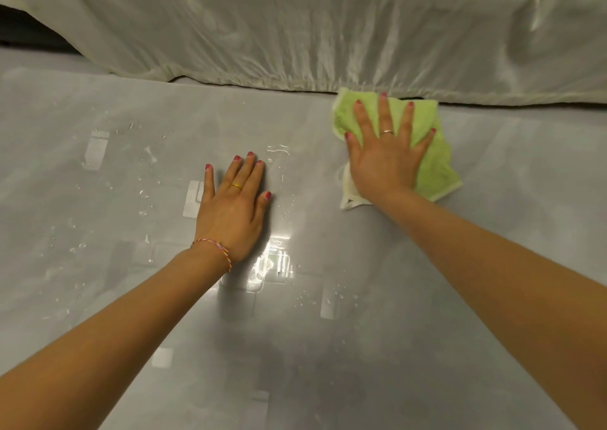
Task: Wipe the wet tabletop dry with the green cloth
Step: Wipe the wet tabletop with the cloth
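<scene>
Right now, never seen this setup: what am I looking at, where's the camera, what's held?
There is no robot here: a person works with two bare hands, and the one picture comes from a camera worn on their head, looking forward and down. The right hand lies flat with spread fingers on the green cloth, pressing it onto the grey tabletop near the far edge; it is a flat press, not a curled grip. The left hand rests flat on the bare tabletop and holds nothing. Water drops sit mostly to the left. A pale sheet hangs behind the table.
</scene>
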